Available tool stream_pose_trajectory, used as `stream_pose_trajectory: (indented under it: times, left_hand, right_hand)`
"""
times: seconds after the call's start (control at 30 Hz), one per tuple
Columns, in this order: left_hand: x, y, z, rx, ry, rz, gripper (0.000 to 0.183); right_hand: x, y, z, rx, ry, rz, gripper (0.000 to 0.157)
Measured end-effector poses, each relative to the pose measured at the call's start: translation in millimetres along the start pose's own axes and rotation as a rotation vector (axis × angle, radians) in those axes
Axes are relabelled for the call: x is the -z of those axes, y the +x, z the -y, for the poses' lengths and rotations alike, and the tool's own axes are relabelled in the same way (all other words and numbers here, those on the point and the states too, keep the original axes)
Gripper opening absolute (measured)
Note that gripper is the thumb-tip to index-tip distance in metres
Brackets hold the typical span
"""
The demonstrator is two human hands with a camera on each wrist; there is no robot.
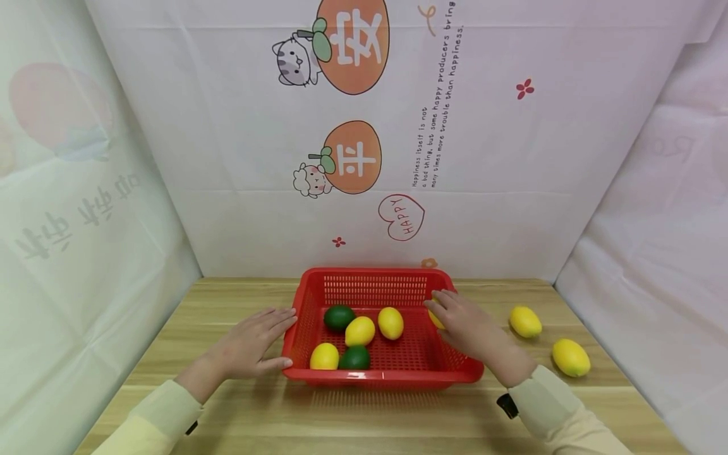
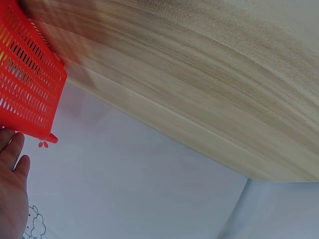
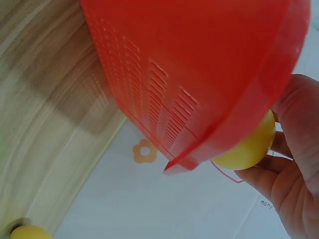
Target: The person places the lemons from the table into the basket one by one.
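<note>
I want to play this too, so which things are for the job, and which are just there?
For the job, it seems:
red basket
left hand, at the basket's rim
right hand, holding a yellow lemon
lemons inside
green fruits inside
two loose lemons, probably

Just there:
wooden table
white backdrop with cartoons

Head view looks down into the basket (image 1: 392, 376) nearer wrist views share

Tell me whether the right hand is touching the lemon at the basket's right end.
Touching. The right wrist view shows the right hand with fingers bent against the lemon, no gap between, beside the basket rim.
</note>
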State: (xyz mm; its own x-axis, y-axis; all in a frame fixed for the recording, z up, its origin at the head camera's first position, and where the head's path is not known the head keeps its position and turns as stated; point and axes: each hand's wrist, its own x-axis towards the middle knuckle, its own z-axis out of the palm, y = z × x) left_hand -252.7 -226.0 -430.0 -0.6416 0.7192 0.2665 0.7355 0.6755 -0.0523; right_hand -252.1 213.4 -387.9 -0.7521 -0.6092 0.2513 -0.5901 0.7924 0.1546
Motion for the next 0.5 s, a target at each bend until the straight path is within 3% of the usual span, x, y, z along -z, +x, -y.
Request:
stream_pose_trajectory:
  times: [0.5]
  left_hand:
    - [0.9, 0.0, 0.1, 0.004, -0.007, 0.008, 0.078]
  right_hand:
    - [-3.1, 0.6, 4.4, -0.045, 0.062, 0.095, 0.058]
